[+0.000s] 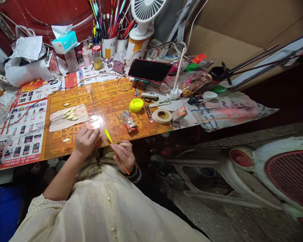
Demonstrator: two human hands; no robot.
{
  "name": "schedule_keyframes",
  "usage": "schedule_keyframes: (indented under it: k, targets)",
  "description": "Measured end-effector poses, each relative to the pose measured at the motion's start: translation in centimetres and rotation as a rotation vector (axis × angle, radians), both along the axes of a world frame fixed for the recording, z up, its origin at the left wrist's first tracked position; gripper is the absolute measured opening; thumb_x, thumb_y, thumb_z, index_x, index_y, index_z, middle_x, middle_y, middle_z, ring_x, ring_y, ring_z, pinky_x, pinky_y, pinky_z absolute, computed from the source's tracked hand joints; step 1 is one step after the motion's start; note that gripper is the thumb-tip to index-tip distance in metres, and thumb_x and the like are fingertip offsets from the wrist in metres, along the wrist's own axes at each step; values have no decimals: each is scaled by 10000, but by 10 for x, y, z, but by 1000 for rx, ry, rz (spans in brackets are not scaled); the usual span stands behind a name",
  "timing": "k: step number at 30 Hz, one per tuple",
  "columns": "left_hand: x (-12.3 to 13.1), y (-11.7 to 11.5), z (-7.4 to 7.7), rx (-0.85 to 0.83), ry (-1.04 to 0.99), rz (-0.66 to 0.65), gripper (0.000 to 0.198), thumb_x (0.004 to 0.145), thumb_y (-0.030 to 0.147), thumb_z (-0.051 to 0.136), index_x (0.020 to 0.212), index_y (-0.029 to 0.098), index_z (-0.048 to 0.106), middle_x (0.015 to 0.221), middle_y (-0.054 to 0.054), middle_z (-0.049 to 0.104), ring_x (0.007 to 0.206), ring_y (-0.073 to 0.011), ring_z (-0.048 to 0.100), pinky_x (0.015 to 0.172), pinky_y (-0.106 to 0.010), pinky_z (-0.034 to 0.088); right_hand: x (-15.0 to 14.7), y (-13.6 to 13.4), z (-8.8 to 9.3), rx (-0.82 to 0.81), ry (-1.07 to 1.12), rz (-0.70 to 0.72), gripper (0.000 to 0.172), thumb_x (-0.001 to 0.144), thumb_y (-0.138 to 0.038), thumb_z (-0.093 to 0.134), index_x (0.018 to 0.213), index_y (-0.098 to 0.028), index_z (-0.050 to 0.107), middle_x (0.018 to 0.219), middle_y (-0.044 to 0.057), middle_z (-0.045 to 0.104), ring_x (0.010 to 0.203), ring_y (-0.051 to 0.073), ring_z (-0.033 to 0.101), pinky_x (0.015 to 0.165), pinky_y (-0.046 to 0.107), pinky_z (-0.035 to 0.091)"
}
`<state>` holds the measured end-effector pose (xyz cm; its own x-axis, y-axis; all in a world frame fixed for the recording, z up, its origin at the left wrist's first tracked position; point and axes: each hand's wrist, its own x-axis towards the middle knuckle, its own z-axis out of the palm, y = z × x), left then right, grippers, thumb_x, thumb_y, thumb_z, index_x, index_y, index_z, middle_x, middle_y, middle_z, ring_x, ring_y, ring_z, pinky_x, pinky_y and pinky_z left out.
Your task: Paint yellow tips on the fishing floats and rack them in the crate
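At the surface (131, 125) edge: right grip (123, 156) clamped on a slender yellow-tipped rod (108, 135), its tip pointing up-left.
Just left of the rod: left grip (86, 142), fingers curled, hold unclear.
Farther left: pale pods (70, 114) on cloth.

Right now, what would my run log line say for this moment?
Left hand: resting on orange printed sheet | Right hand: holding yellow-orange painted stick

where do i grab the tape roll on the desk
Take the roll of masking tape by its outer rim, coming from above on the side nearest you. It appears to lie flat, hole upward, so the rim suits a pinch between thumb and fingers.
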<state>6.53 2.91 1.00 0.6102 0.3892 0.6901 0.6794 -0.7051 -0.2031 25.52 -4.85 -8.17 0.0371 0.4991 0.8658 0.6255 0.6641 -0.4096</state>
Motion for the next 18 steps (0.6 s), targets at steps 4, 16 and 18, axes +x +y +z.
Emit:
schedule_keyframes:
  k: [4, 16, 18]
  targets:
    - [0, 0, -2, -1, -3, 3, 154, 920, 204, 643, 1072, 188, 620, 797, -30, 707, 693, -169, 574, 651, -326, 377, 0, 1, 0, 20, 18, -3, 504, 930, -142, 536, 1411, -291, 553, 1046, 34, 736, 920, 185, 603, 961, 468, 512]
    - [-5, -3, -3, -59, -14, 35, 133, 973, 235, 573, 1075, 218, 657, 837, -36, 722, 717, -166, 602, 679, -348, 369, 0, -2, 3, 84, 62, 46, 492, 925, -124, 546, 1393, -274, 553, 1017, 35, 737, 868, 172, 604, 956, 506, 533]
    - [-9, -6, -1, -23, -14, 54, 125, 961, 222, 592, 1067, 214, 659, 846, -30, 731, 726, -169, 601, 711, -355, 369, -1, -2, 5, 88, 49, 56, 492, 913, -115, 554, 1380, -269, 562, 999, 32, 734, 860, 169, 602, 951, 503, 539]
